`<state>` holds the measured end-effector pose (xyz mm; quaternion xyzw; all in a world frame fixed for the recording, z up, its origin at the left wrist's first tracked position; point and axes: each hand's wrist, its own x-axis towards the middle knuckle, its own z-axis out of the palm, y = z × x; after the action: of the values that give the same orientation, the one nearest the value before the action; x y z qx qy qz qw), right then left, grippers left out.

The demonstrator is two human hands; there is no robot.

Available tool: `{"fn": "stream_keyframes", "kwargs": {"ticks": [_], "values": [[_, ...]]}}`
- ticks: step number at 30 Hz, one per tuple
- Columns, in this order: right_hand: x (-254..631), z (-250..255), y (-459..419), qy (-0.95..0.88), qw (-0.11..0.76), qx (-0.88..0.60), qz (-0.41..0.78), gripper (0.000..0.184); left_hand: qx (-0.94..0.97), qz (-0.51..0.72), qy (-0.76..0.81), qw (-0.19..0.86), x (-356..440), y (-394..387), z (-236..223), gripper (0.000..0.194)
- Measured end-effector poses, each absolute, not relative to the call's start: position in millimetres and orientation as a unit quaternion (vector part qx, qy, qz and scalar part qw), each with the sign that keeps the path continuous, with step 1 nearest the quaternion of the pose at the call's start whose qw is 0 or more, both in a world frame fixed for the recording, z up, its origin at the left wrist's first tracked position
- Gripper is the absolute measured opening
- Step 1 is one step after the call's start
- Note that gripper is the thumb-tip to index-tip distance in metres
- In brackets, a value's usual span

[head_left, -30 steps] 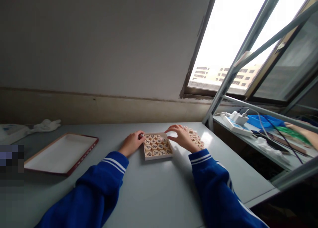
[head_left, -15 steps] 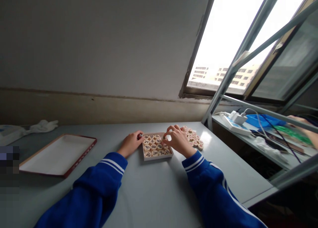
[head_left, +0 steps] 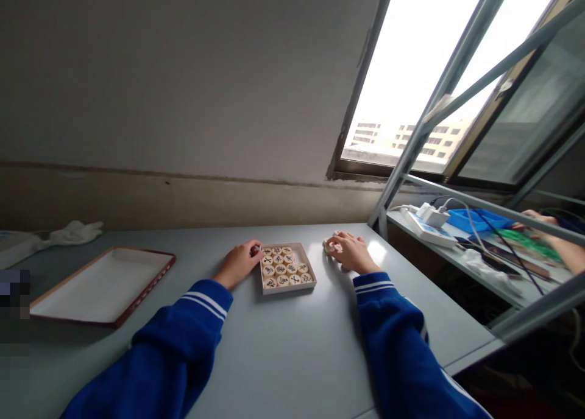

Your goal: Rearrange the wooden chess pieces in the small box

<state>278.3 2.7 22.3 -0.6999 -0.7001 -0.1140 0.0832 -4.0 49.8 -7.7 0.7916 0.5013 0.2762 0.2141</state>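
A shallow box (head_left: 298,289) holds rows of round Chinese chess pieces (head_left: 280,270) with dark characters, and its far right corner shows bare floor. At the box's left edge my left hand (head_left: 237,264) is closed, with a small dark red thing I cannot make out between thumb and fingers. To the right of the box, my right hand (head_left: 354,253) curls its fingers down around loose Chinese chess pieces (head_left: 331,246) on the table. The palm and fingers hide most of that group.
A dark red-sided box lid (head_left: 105,288) lies with its white inside up at the left. White gloves (head_left: 75,232) rest behind it. Metal posts (head_left: 402,181) rise at the right, with a power strip (head_left: 427,224), blue tray (head_left: 475,219) and another person's hand (head_left: 543,224) beyond.
My right hand has moved right, from above the box to the loose pieces. A piece now shows at the right of the third row. My left hand stays at the box's left edge.
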Motion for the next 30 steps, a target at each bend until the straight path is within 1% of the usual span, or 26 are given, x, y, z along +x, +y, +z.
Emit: {"fn": "stream_keyframes", "kwargs": {"ticks": [5,7,9,10,12,14,16,20,23,26,28,30], "values": [[276.6,30.4,-0.3,-0.711,0.115,-0.688,-0.092,0.022,0.790,0.270,0.508,0.211,-3.7,49.2,-6.9,0.028],[267.7,34.8,-1.3,-0.732,0.153,-0.662,-0.058,0.020,0.788,0.272,0.510,0.213,-3.5,48.5,-6.3,0.028],[253.2,39.6,-3.3,-0.773,0.189,-0.606,-0.004,0.019,0.787,0.276,0.508,0.215,-3.3,47.6,-5.7,0.028],[244.7,41.7,-4.8,-0.796,0.193,-0.573,0.025,0.019,0.787,0.278,0.507,0.215,-3.2,47.2,-5.4,0.028],[228.5,44.3,-8.4,-0.832,0.166,-0.526,0.065,0.018,0.787,0.281,0.505,0.217,-3.1,46.6,-5.0,0.027],[216.8,44.3,-11.3,-0.844,0.118,-0.518,0.079,0.017,0.787,0.282,0.505,0.217,-3.1,46.3,-4.8,0.027],[211.5,42.2,-12.4,-0.842,0.094,-0.526,0.083,0.013,0.787,0.282,0.505,0.216,-3.1,46.4,-4.7,0.027],[212.9,39.1,-10.1,-0.836,0.112,-0.530,0.086,0.010,0.787,0.282,0.505,0.215,-3.1,47.5,-5.4,0.027],[218.0,42.2,-8.6,-0.832,0.161,-0.525,0.081,0.013,0.789,0.279,0.505,0.214,-3.3,48.6,-6.4,0.027],[229.8,45.4,-7.9,-0.813,0.222,-0.535,0.055,0.010,0.789,0.277,0.506,0.213,-3.6,49.1,-7.0,0.028],[242.4,43.3,-5.9,-0.792,0.217,-0.570,0.028,0.006,0.789,0.279,0.504,0.214,-3.8,49.1,-7.2,0.028],[256.8,37.1,-2.5,-0.776,0.178,-0.605,0.003,0.004,0.789,0.280,0.503,0.215,-3.8,48.9,-7.4,0.028]]}}
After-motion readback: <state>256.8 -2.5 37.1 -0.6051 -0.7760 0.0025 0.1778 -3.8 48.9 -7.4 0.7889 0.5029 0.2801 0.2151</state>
